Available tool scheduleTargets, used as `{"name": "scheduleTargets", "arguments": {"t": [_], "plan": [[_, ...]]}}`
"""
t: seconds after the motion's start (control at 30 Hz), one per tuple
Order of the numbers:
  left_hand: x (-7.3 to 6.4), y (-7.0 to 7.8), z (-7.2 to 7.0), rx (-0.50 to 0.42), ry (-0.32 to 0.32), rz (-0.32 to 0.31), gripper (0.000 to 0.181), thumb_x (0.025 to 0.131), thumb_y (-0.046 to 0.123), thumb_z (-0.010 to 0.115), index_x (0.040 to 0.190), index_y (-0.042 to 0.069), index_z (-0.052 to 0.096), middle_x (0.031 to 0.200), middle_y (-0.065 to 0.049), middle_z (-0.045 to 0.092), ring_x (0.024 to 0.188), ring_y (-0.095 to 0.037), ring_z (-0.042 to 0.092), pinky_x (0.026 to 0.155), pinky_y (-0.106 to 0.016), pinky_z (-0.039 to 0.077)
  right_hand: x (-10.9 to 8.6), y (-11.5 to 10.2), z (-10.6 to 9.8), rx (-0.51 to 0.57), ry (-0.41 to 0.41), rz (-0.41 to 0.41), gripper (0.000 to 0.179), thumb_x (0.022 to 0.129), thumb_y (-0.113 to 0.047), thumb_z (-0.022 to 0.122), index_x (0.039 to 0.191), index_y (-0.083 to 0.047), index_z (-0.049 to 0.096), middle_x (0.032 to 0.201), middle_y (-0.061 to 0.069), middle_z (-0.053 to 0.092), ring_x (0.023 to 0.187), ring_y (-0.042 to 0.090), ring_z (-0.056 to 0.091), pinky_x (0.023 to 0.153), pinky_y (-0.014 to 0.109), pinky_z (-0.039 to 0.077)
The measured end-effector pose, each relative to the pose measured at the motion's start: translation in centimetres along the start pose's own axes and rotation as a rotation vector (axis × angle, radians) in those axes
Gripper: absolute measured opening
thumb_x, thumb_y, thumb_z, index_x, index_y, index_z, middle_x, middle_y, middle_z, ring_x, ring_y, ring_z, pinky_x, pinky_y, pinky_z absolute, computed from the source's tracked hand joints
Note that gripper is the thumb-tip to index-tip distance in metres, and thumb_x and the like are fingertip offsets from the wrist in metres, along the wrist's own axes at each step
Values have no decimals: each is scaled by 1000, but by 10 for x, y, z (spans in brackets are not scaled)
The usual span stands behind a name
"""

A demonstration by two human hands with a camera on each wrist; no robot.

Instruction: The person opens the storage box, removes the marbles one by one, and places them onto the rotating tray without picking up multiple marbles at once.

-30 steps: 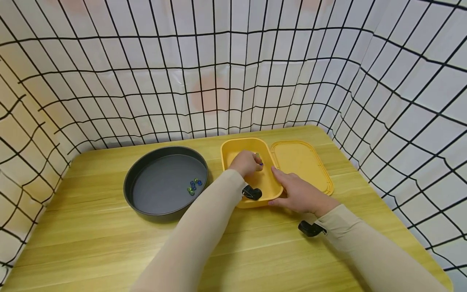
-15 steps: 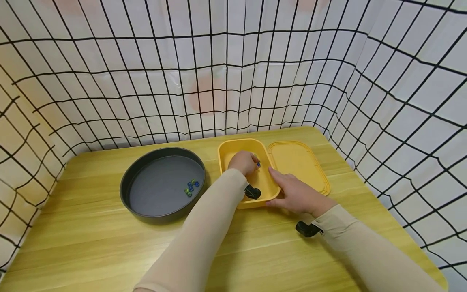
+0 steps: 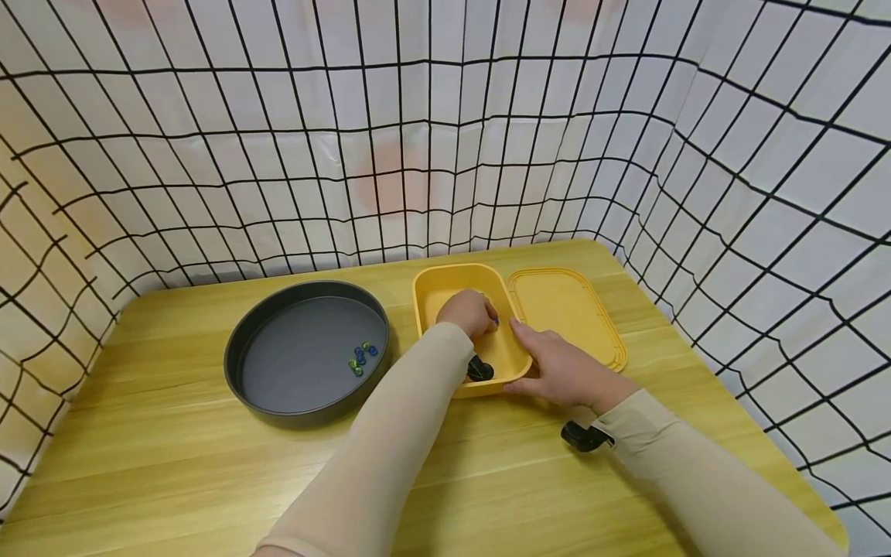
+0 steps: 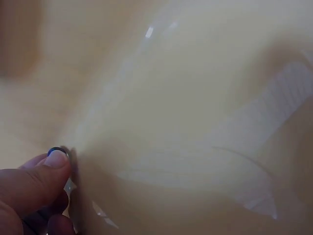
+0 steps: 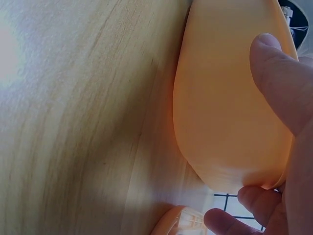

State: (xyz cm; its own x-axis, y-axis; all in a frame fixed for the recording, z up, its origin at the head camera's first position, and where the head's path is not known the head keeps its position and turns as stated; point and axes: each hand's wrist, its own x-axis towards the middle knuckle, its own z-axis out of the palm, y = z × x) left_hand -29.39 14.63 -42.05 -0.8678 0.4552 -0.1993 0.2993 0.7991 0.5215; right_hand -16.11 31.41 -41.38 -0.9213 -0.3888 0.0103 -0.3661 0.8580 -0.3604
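In the head view my left hand reaches down into a yellow plastic box. Its thumb and fingers pinch a small blue marble, mostly hidden by the fingertips in the left wrist view. A bit of yellow-green shows just beyond the knuckles, too small to make out. My right hand grips the box's near right corner, thumb on the near wall and fingers on the right side. Several small blue and green marbles lie in the right part of a round dark grey pan.
A flat yellow lid lies on the wooden table to the right of the box. Black wire mesh stands along the back and sides, with white sheeting behind it. My left forearm crosses the table just right of the pan.
The head view has shifted slightly. My left hand stays inside the box, its fingers moving a little around the blue marble. My right hand keeps its grip on the corner.
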Motion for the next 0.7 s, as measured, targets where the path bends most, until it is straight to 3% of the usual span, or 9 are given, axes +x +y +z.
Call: {"name": "scheduleTargets", "arguments": {"t": [0.5, 0.7], "plan": [[2, 1, 1, 27, 1, 1, 11, 97, 30, 77, 105, 26, 84, 117, 10, 78, 95, -12, 65, 85, -28, 54, 0, 2, 1, -5, -22, 14, 112, 90, -55, 80, 166, 4, 21, 164, 24, 41, 141, 43, 51, 119, 57, 42], [2, 0, 2, -23, -7, -4, 11, 96, 28, 79, 105, 25, 85, 112, 9, 79, 92, -12, 66, 81, -28, 55, 0, 5, 3, -6, -15, 16, 113, 90, -57, 79, 166, 2, 21, 165, 23, 41, 142, 43, 50, 119, 57, 42]]}}
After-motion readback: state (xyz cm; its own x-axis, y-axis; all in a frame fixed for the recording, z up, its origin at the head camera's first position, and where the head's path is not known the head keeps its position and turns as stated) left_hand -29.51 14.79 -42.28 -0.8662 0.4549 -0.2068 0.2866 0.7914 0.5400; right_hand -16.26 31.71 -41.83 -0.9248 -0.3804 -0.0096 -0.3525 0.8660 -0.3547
